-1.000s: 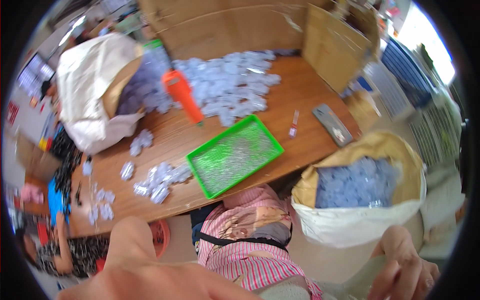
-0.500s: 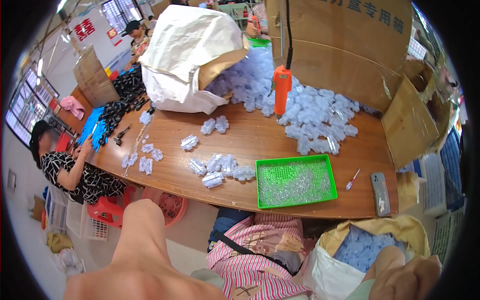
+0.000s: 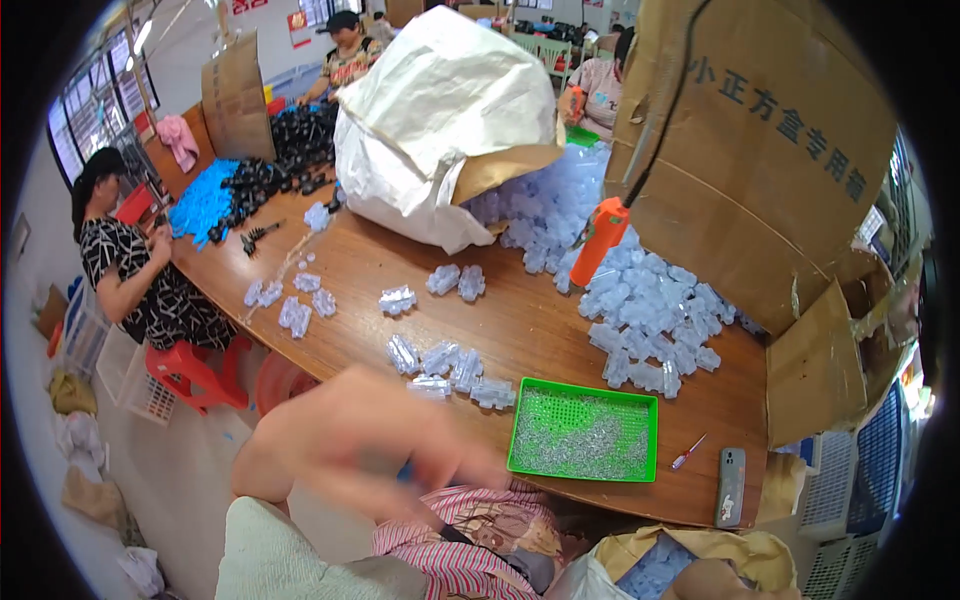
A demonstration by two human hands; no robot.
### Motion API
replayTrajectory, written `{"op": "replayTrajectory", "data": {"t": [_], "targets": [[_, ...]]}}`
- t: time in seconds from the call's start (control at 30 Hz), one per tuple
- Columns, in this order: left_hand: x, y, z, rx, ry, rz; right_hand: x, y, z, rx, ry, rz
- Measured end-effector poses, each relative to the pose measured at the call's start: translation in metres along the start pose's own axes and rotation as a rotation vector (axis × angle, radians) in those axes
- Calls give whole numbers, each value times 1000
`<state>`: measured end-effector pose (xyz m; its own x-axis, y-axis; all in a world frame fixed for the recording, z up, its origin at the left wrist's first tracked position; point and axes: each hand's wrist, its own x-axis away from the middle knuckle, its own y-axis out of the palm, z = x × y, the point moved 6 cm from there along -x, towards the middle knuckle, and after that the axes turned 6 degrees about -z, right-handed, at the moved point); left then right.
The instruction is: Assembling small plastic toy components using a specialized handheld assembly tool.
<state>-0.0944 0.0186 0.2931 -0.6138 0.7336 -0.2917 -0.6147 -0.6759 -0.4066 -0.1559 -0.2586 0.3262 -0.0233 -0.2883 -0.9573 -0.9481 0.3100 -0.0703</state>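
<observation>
My left hand (image 3: 365, 445) is raised over the table's front edge, left of a green tray (image 3: 583, 476) holding many small metal pieces, probably screws. Motion smears its fingers, so whether they grip anything is hidden. Just beyond it lie several clear plastic parts (image 3: 466, 370) in a loose cluster. Only part of my right hand (image 3: 712, 580) shows at the lower edge, over an open sack (image 3: 770, 560) of bluish clear parts; its fingers are out of sight. An orange electric screwdriver (image 3: 602, 243) hangs on a cord above a big heap of the same parts (image 3: 650, 320).
A white sack (image 3: 440, 120) spills parts onto the wooden table (image 3: 330, 345). Cardboard (image 3: 760, 150) walls the right side. A small screwdriver (image 3: 688, 452) and a phone (image 3: 731, 487) lie right of the tray. At left, a co-worker (image 3: 125, 250) sits by blue and black pieces (image 3: 205, 200).
My left hand has come up and inward toward the table edge, its pale sleeve now showing. My right hand has sunk lower, mostly out of the picture. The whole view has tilted.
</observation>
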Motion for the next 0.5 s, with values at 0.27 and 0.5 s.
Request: {"op": "replayTrajectory", "data": {"t": [0.27, 0.5], "targets": [[18, -12, -228, -913, -432, 72, 107, -139, 125, 1155, 878, 596], [13, 23, -275, -821, -467, 56, 151, -198, 184, 847, 1010, 697]]}}
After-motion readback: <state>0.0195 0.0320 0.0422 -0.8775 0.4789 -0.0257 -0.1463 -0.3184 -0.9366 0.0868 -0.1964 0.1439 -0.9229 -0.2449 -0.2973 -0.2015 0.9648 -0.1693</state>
